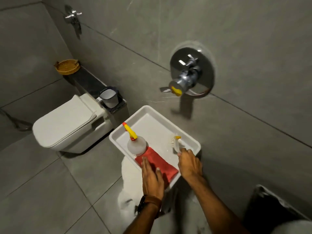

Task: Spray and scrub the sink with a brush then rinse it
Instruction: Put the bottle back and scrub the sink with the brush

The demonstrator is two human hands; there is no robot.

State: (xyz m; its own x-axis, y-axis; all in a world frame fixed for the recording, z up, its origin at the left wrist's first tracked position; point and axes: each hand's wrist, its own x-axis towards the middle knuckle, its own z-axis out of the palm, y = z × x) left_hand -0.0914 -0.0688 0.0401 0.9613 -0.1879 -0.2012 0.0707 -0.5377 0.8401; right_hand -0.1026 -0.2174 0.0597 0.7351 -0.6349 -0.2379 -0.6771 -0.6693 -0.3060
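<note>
The shallow white rectangular sink is steadied, it appears, by the left hand laid flat and unclenched on a red cloth beside a translucent yellow-triggered spray bottle, while the white-bristled brush is gripped by the right hand for scrubbing.

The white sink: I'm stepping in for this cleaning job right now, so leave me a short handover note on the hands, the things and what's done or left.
Left hand: open, palm flat on the red cloth at the near end of the white sink.
Right hand: closed on the handle of the white brush, bristles inside the sink near its right rim.
Spray bottle: lies in the sink, yellow trigger toward the far left corner, partly on the cloth.
Done: cannot tell whether spraying has happened; no foam shows.
Left: scrub, then rinse; wall tap shows no water running.
</note>
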